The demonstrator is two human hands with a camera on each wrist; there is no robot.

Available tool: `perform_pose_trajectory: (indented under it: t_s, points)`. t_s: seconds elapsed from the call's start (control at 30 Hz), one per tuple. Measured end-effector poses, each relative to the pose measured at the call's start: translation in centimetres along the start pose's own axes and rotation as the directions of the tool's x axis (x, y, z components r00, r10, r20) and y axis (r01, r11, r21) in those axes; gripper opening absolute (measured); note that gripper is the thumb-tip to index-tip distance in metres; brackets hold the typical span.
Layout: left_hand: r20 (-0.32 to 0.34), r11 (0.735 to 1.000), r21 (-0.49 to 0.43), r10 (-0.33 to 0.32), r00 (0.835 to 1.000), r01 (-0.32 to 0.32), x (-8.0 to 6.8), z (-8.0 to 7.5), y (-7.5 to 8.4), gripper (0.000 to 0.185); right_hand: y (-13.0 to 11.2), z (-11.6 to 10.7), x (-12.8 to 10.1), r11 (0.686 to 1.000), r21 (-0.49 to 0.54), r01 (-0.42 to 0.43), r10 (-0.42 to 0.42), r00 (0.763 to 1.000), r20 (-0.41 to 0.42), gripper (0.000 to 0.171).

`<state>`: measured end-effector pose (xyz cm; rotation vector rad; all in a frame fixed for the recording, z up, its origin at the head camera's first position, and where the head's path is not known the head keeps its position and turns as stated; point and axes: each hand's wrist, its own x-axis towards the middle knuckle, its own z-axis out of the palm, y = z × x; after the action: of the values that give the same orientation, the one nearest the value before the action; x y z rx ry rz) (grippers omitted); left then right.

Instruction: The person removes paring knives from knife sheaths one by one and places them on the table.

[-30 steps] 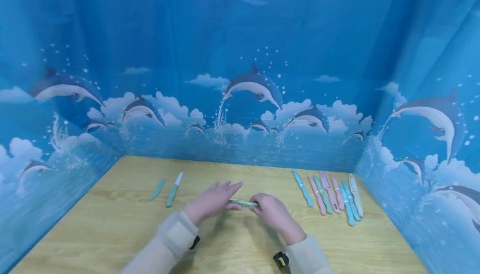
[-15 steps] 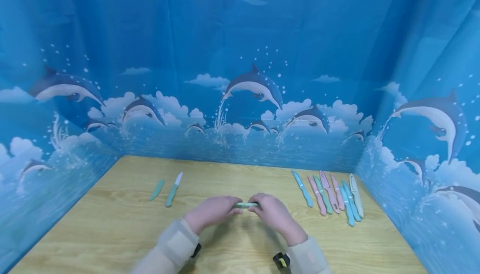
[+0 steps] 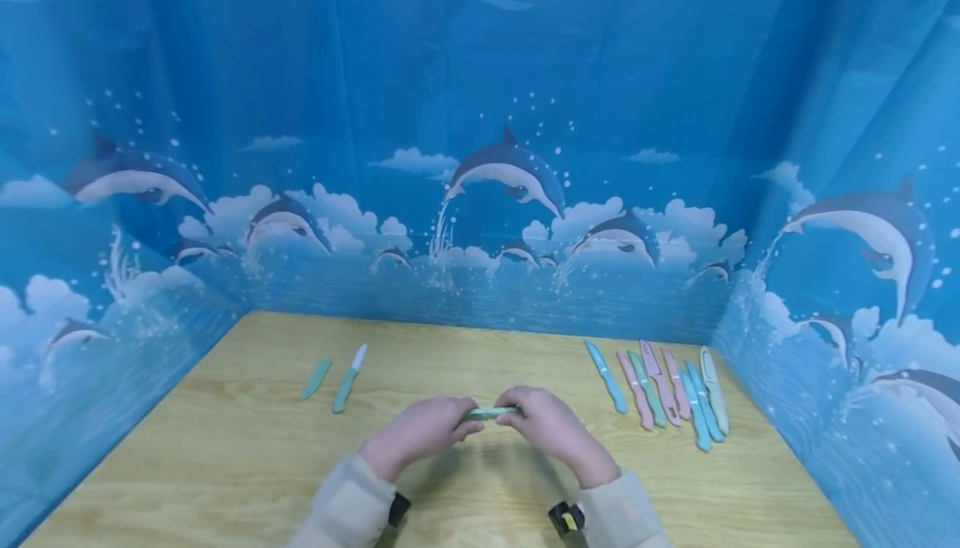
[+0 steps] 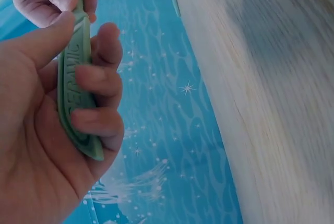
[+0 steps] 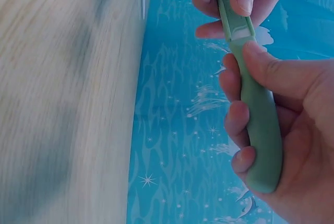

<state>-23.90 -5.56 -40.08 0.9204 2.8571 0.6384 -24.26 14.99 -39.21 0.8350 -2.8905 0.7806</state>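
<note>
Over the middle of the wooden table (image 3: 225, 465) both hands hold one green knife (image 3: 491, 412) level between them. My left hand (image 3: 420, 431) has its fingers and thumb curled round the green sheath (image 4: 78, 78), which bears raised lettering. My right hand (image 3: 551, 427) grips the smooth green handle (image 5: 258, 125). In the right wrist view a thin white strip shows where the sheath (image 5: 229, 10) meets the handle. The blade is hidden inside the sheath.
A loose green sheath (image 3: 315, 379) and a bare white-bladed knife with a green handle (image 3: 347, 381) lie at the left back. Several sheathed knives in blue, pink and green (image 3: 663, 394) lie in a row at the right. Blue dolphin curtains (image 3: 480, 198) wall in three sides.
My left hand's fingers were stretched out over the sheath a second ago; now they are curled round it. Both hands have stayed in much the same place.
</note>
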Motion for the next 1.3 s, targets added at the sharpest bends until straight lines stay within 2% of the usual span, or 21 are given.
perform_pose_trajectory:
  t_s: [0.27,0.47,0.57,0.7,0.93,1.1,1.3]
  points:
    - [-0.049,0.997,-0.032,0.065,0.997,-0.067,-0.5,0.1,-0.7,0.021,-0.1,0.2,0.2,0.999,0.025,0.019,-0.020,0.999,0.043,0.014]
    - [-0.040,0.991,-0.122,0.058,0.998,-0.062,-0.6,0.1,-0.9,0.022,0.0,0.1,0.1,0.999,0.039,0.032,-0.035,0.998,0.061,0.017]
    - [-0.010,0.988,-0.147,0.050,0.999,-0.051,-0.6,0.0,-1.0,0.021,0.0,0.0,0.2,0.998,0.050,0.037,-0.041,0.996,0.078,0.018]
    - [0.026,0.987,-0.156,0.046,0.999,-0.041,-0.7,0.0,-1.2,0.022,0.2,0.2,0.3,0.997,0.058,0.042,-0.048,0.992,0.113,0.020]
    - [0.034,0.988,-0.140,0.066,0.997,-0.061,-0.7,0.1,-1.2,0.021,0.3,0.2,0.2,0.998,0.050,0.040,-0.046,0.991,0.128,0.022]
    - [0.046,0.988,-0.137,0.077,0.996,-0.070,-0.6,0.3,-1.1,0.028,0.4,0.0,0.1,0.998,0.053,0.014,-0.021,0.989,0.144,0.021]
    - [0.031,0.984,-0.177,0.041,0.999,-0.035,-0.8,0.3,-1.1,0.026,0.3,0.0,0.1,0.999,0.037,0.027,-0.032,0.992,0.124,0.021]
